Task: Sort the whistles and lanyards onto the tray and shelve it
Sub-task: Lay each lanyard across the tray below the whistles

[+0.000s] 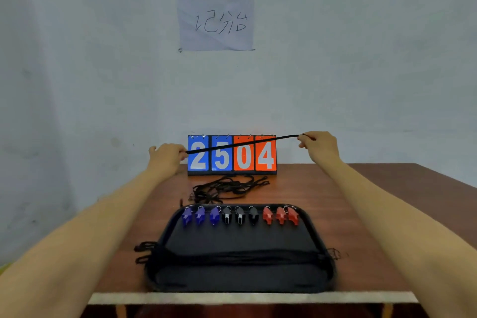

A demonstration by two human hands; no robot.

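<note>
A black tray [317,233] lies on the brown table. Along its far edge sit three blue whistles [200,215], three black whistles [239,215] and three red whistles [280,215] in a row. Black lanyards [232,257] lie stretched across the tray's middle, their ends hanging over both sides. My left hand [166,156] and my right hand [318,146] each pinch an end of one black lanyard [242,144], held taut in the air in front of the scoreboard. A tangled heap of loose lanyards [227,188] lies behind the tray.
A flip scoreboard [231,155] reading 2504 stands at the table's back against the wall. A paper sign [215,19] hangs on the wall above. The table's front edge [253,297] is just below the tray.
</note>
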